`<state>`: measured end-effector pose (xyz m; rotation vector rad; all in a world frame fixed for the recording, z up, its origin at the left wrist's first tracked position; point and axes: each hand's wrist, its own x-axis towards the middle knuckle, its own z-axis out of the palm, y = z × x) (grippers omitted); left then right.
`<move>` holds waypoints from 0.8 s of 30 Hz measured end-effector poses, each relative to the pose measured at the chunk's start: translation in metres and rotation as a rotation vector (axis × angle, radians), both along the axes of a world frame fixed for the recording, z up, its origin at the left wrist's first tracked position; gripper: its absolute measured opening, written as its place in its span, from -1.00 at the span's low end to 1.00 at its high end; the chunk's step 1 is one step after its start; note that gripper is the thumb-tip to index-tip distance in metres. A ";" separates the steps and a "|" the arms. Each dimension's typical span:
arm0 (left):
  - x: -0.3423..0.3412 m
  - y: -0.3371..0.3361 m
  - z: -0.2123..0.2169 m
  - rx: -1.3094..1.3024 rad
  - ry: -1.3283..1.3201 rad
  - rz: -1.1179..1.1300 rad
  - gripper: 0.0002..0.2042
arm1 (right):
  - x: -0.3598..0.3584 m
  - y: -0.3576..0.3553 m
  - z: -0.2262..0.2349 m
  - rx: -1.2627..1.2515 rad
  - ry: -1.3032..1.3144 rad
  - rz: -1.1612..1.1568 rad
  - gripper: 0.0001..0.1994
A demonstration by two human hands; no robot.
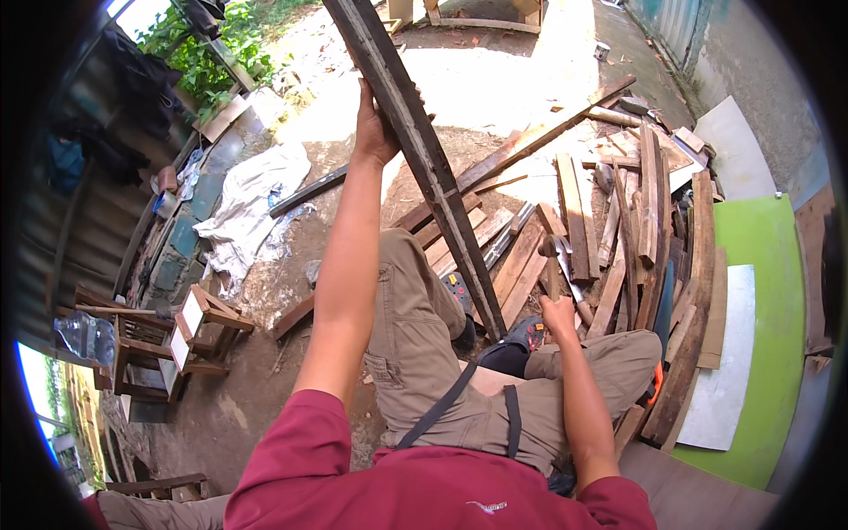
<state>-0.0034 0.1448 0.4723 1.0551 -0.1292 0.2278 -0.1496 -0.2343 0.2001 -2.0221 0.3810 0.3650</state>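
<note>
A long dark wooden beam (420,150) with a pale strip along its face slants up from between my legs to the top of the view. My left hand (375,128) grips its upper part, the fingers wrapped behind it and partly hidden. The beam's lower end is down beside my shoe (532,334). In my right hand (558,316), closed around a wooden handle, is a hammer (553,274). It points up and away from me, to the right of the beam and apart from it.
Wooden planks (579,216) lie piled ahead and to the right. A green board (751,336) stands at the right. On the left are small wooden stools (190,331), a clear plastic bottle (87,336) and a white cloth (256,203).
</note>
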 end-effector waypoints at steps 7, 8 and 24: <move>-0.003 0.019 0.000 -0.156 -0.347 -0.320 -0.26 | -0.026 -0.044 -0.047 0.088 0.275 -0.154 -0.75; -0.007 0.005 0.008 -0.130 -0.390 -0.273 -0.30 | -0.028 -0.048 -0.046 0.089 0.286 -0.139 -0.76; 0.000 -0.055 0.064 0.323 -0.065 0.337 -0.43 | -0.021 -0.042 -0.063 0.100 0.354 -0.119 -0.77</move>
